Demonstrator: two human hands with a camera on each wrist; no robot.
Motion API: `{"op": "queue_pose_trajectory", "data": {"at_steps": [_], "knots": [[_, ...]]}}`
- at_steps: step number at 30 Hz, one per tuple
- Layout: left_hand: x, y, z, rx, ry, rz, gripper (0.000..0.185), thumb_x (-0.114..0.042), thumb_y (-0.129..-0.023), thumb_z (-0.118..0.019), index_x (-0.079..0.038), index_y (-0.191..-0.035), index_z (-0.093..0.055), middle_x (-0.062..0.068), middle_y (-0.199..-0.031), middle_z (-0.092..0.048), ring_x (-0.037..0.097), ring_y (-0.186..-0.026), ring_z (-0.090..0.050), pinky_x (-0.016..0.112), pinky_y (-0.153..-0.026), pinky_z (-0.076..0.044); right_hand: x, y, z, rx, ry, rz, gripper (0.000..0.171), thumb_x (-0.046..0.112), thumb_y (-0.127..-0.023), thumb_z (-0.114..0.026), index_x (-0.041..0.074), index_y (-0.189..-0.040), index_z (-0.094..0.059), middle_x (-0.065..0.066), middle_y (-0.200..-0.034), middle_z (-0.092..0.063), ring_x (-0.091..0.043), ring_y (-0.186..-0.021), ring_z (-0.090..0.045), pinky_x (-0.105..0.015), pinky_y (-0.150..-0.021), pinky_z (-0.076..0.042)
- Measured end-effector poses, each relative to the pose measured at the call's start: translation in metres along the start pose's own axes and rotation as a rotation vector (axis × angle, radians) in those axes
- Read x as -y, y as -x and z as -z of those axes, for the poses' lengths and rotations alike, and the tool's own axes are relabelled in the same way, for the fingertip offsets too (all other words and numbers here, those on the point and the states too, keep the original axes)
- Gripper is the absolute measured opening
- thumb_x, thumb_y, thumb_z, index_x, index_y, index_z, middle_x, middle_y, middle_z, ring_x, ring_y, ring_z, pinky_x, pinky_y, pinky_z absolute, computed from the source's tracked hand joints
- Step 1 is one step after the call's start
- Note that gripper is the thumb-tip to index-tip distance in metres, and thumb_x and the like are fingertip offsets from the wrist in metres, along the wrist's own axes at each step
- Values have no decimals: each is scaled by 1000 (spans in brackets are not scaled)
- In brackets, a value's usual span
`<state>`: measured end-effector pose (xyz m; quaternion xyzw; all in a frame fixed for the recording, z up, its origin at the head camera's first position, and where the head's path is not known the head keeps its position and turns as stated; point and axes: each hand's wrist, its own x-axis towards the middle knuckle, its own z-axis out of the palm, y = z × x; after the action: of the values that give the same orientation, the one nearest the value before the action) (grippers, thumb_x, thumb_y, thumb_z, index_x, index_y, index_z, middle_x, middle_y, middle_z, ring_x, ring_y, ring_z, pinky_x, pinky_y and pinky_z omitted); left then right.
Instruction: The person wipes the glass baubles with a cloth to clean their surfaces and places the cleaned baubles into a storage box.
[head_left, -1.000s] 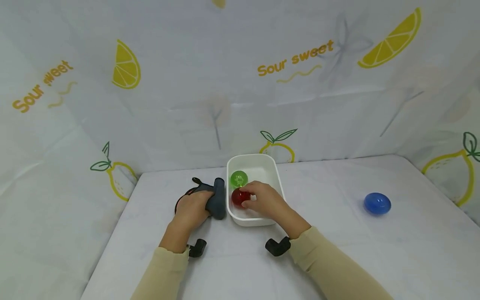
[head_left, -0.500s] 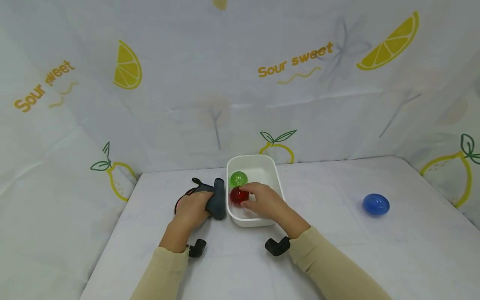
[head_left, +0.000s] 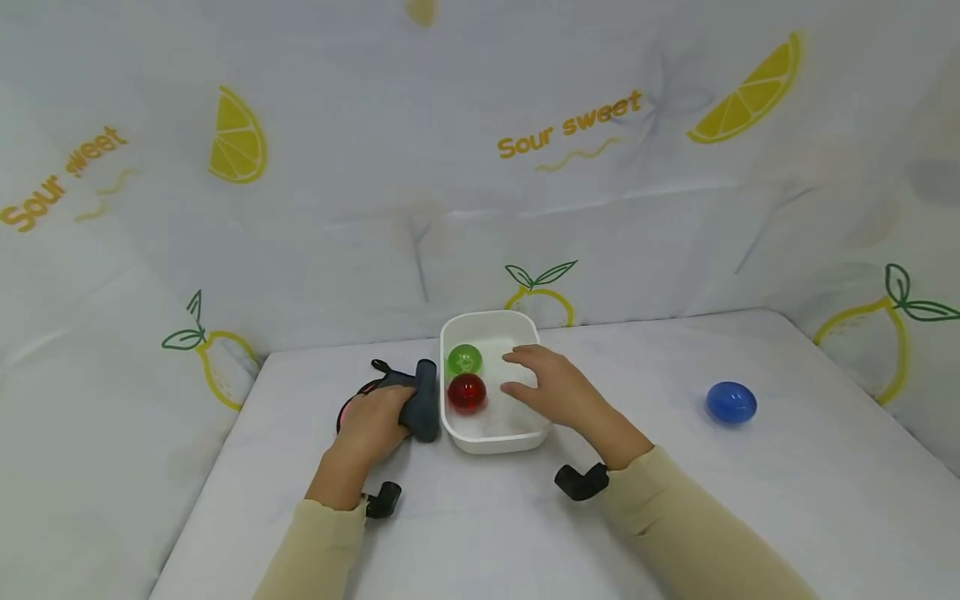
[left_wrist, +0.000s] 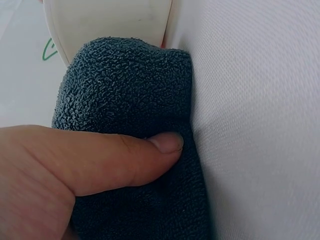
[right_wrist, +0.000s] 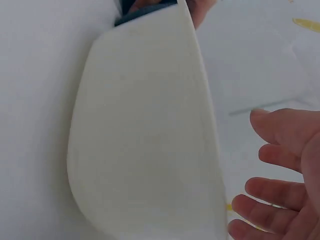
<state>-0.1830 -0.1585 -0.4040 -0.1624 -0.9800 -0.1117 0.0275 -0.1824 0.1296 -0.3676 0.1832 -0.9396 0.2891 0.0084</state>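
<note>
Container (head_left: pixel 501 442), white, on the bench (head_left: pixel 465 525), holds red ball (head_left: pixel 467 393) and green ball (head_left: pixel 464 360). Left hand (head_left: pixel 375 423): grip pinching the dark terry item (head_left: pixel 425 408) just outside. Right hand (head_left: pixel 551 383): grip spread, holding nothing; catching the rim could jolt the container, setting both balls rolling.

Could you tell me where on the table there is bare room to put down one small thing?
The table is bare between the white tray, the right hand and the blue ball; also before the tray, between the sleeves. Crowded: left of the tray, where the left hand holds the dark cloth item, and inside the tray's left half: red ball, green ball.
</note>
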Motion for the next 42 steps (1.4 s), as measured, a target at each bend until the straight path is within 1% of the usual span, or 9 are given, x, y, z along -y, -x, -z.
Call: {"op": "queue_pose_trajectory", "data": {"at_steps": [3,8,14,20,24,27,30,37,42], "knots": [[0,1,1,-8,0,-10,42,-14,-79,-79,-15,-119,-69,5,-124,-68,28,-121,-61,55,-96,-48,-17,10,21,-29,32,-49,53,38,-95,-65,11,-139,-55,-14,-147,-48,-36,-138,-42,-55,-111,-37],[0,0,1,-5,2,-16,41,-15,-80,-78,-15,-120,-68,5,-125,-68,28,-122,-60,56,-96,-47,-58,31,60,-64,115,-134,60,45,-97,-60,7,-142,-51,-21,-150,-43,-42,-139,-37,-61,-110,-33],[0,2,3,24,13,-3,44,-14,-81,-76,-13,-125,-66,7,-128,-66,30,-125,-58,57,-99,-45,-105,64,101,-30,232,-229,80,56,-93,-59,-3,-145,-42,-31,-151,-33,-51,-138,-29,-67,-108,-28],[1,2,3,11,13,-10,44,-13,-81,-78,-13,-123,-66,7,-127,-66,30,-123,-59,58,-97,-46,-161,98,121,47,345,-327,108,72,-81,-62,-12,-144,-36,-39,-149,-25,-58,-135,-23,-72,-105,-25],[1,2,2,6,17,-10,41,-13,-80,-77,-14,-120,-67,6,-125,-67,29,-122,-60,58,-96,-46,-186,115,123,79,408,-357,108,72,-80,-63,-17,-137,-41,-43,-143,-29,-60,-129,-29,-72,-102,-30],[1,1,2,3,14,-11,39,-13,-80,-77,-15,-118,-68,6,-124,-68,29,-121,-60,58,-95,-47,-196,123,123,82,429,-368,105,71,-80,-63,-19,-132,-46,-44,-139,-34,-62,-124,-34,-71,-99,-35],[2,2,1,4,17,-8,39,-13,-80,-77,-15,-117,-68,5,-124,-68,28,-121,-60,58,-95,-47,-198,125,122,77,419,-377,104,71,-80,-64,-20,-129,-48,-44,-137,-37,-62,-122,-37,-70,-97,-37],[2,3,0,2,28,-6,37,-14,-81,-77,-15,-117,-68,5,-124,-68,29,-120,-60,59,-95,-47,-200,128,122,118,375,-426,109,72,-79,-64,-23,-129,-45,-45,-129,-46,-61,-114,-46,-66,-88,-44],[2,3,1,-5,16,-13,39,-11,-80,-77,-14,-118,-68,5,-124,-68,29,-120,-61,58,-95,-47,-203,130,121,127,364,-433,106,73,-76,-66,-22,-121,-51,-43,-118,-54,-55,-102,-55,-60,-79,-48]]}}
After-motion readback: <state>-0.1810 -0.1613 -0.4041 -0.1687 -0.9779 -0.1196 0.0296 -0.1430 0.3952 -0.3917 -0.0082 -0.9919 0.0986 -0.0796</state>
